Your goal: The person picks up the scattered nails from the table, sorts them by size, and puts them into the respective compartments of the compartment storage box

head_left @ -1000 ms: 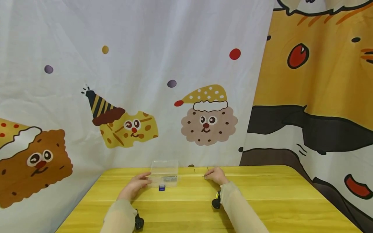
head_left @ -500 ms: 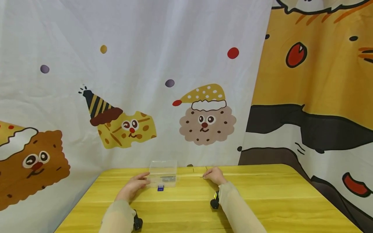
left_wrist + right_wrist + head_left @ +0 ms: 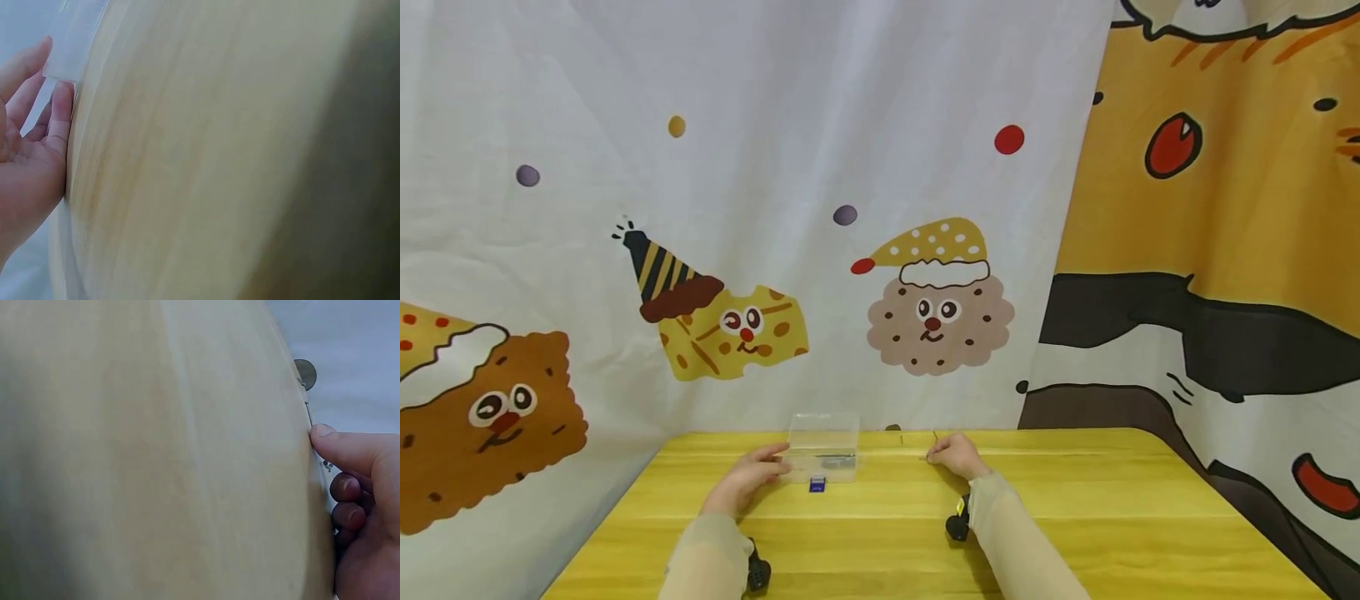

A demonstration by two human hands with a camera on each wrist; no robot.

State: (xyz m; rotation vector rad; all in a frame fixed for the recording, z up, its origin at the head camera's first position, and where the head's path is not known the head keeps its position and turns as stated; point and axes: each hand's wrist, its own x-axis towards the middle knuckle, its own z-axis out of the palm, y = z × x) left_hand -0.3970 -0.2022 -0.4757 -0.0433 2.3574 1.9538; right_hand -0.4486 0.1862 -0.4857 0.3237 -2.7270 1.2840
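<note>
A clear plastic box (image 3: 824, 435) stands with its lid up at the table's far edge, a blue latch (image 3: 817, 484) on its front. Thin dark pieces (image 3: 837, 461) lie inside. My left hand (image 3: 747, 480) is at the box's left end, its spread fingertips touching the clear plastic (image 3: 74, 44). My right hand (image 3: 957, 455) pinches a thin metal pin with a small head (image 3: 309, 412) between thumb and fingers, low over the table. Two more thin dark pieces are near it: one thin piece (image 3: 901, 440) left of the hand, another thin piece (image 3: 936, 436) just behind.
The yellow wood-grain table (image 3: 880, 533) ends close behind the box. A white curtain (image 3: 835, 333) with cartoon prints hangs behind it. Each wrist carries a small black camera, the left camera (image 3: 758, 572) and the right camera (image 3: 957, 525).
The pin in my right fingers shows less on the left than a second ago. Both hands and the box keep their places; the view shifts slightly.
</note>
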